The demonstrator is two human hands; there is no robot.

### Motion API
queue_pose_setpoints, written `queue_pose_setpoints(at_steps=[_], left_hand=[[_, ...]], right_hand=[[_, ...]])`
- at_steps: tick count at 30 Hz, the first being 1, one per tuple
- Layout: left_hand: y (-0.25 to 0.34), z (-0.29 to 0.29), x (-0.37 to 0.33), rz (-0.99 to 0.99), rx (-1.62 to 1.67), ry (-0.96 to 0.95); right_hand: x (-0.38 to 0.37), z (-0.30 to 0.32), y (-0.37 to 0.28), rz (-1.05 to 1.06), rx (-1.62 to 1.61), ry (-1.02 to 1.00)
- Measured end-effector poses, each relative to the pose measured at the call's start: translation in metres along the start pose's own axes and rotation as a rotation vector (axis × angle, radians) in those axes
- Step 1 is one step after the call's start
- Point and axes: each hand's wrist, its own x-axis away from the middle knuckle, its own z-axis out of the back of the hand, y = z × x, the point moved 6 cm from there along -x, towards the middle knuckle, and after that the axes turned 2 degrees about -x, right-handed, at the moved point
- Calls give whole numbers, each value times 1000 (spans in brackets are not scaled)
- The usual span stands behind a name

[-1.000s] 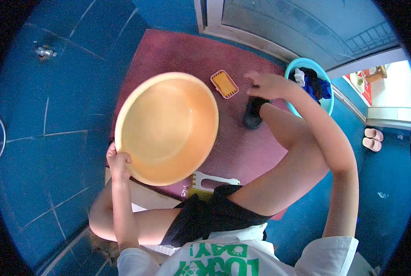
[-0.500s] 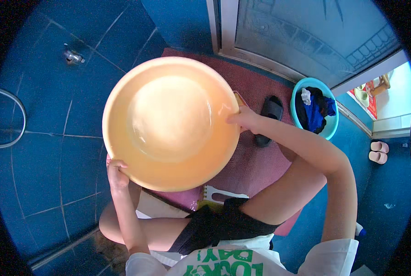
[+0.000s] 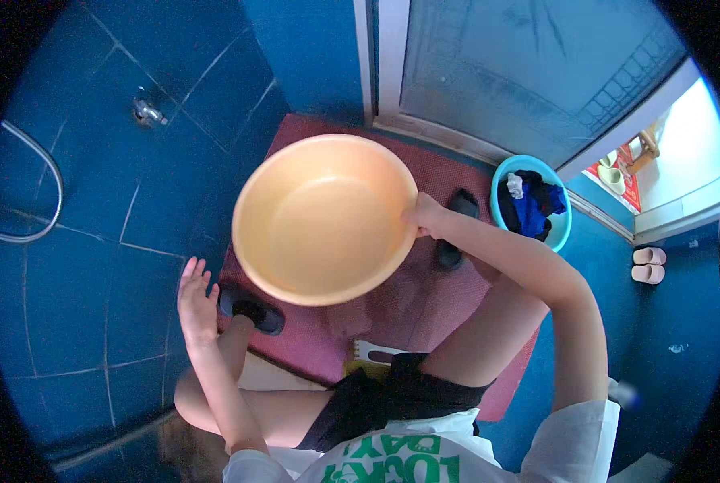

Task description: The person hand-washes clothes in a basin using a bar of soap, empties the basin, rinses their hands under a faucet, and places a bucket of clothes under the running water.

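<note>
A big round yellow-orange plastic basin (image 3: 328,233) hangs in front of me, its inside facing up toward me. I see nothing in it. My right hand (image 3: 429,217) grips its right rim, thumb over the inner side. To the left, off the basin, my left hand (image 3: 198,298) is raised with its fingers spread and nothing in it. Between my legs, partly hidden by my shorts, lies a white and yellow board (image 3: 374,352) with a slot-shaped handle hole.
A red mat (image 3: 295,342) covers the floor under my slippered feet. At the right, a turquoise basin (image 3: 568,229) holds dark and blue clothes, close to a framed glass door (image 3: 529,72). Pink slippers (image 3: 648,266) lie further right. A tap (image 3: 148,111) and metal hose (image 3: 54,177) are on the left wall.
My left hand has let go of the basin's rim and opened. The basin looks smaller, having moved down away from me and a little right, still in my right hand.
</note>
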Motion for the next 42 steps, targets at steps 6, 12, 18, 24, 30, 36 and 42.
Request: queue_pose_setpoints(at_steps=[6, 12, 18, 24, 30, 36, 42], left_hand=[[35, -3, 9, -145, 210, -131], [66, -17, 32, -341, 65, 18], [56, -20, 32, -312, -13, -38], [32, -28, 29, -218, -171, -112], [66, -36, 0, -251, -459, -162], [104, -31, -83, -532, -1221, -7], [211, -99, -165, -1357, -1478, 406]], right_hand=[[5, 55, -67, 87, 410, 350], [31, 119, -122, 285, 722, 684], [37, 90, -97, 216, 244, 348], [-28, 8, -47, 247, -54, 149], [-195, -3, 103, 347, 72, 33], [-217, -67, 221, 569, -18, -112], [-182, -109, 186, 104, -16, -329]])
